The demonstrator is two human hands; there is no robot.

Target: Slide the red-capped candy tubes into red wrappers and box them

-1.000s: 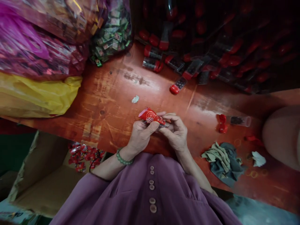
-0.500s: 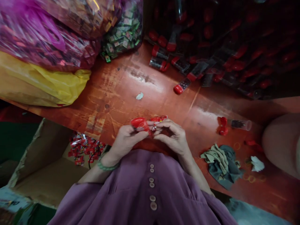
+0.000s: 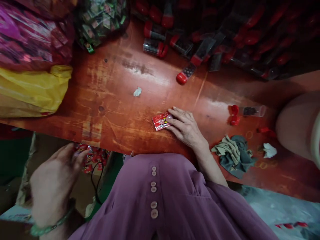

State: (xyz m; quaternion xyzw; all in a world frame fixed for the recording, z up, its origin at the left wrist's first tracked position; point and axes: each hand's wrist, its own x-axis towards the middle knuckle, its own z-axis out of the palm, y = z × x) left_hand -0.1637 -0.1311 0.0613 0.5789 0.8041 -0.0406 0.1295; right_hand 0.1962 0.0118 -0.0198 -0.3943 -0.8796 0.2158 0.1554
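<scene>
- Small glossy red packet with yellow and white printing (image 3: 159, 122): lies on the orange-brown wooden table (image 3: 117, 110), its right edge under the fingers of the right hand.
- Right hand (image 3: 184, 125): fingers low and slightly bent over that edge; whether they pinch it or merely rest there cannot be told.
- Left hand (image 3: 56, 180): blurred, over the cardboard box (image 3: 27, 180) below the table edge, thumb and fingers parted near a heap of shiny red packets (image 3: 93, 156); whether it grips anything cannot be told. Green bead bracelet (image 3: 50, 225) at the wrist.
- Handling, as judged: light, level fingertip pressure should keep the packet from skidding on the smooth wood without creasing it; a narrow pinch by the left hand would suit such small pieces better than a full grasp, clear of the thin black cord (image 3: 93, 181) beside them.
- Farther out: ragged white scrap (image 3: 137, 91) beyond the packet; crumpled green-grey cloth (image 3: 232, 155) to the right; clear tube with a red cap (image 3: 186, 73) at the near edge of a dark pile of similar tubes; yellow plastic bag (image 3: 32, 90) at the left.
</scene>
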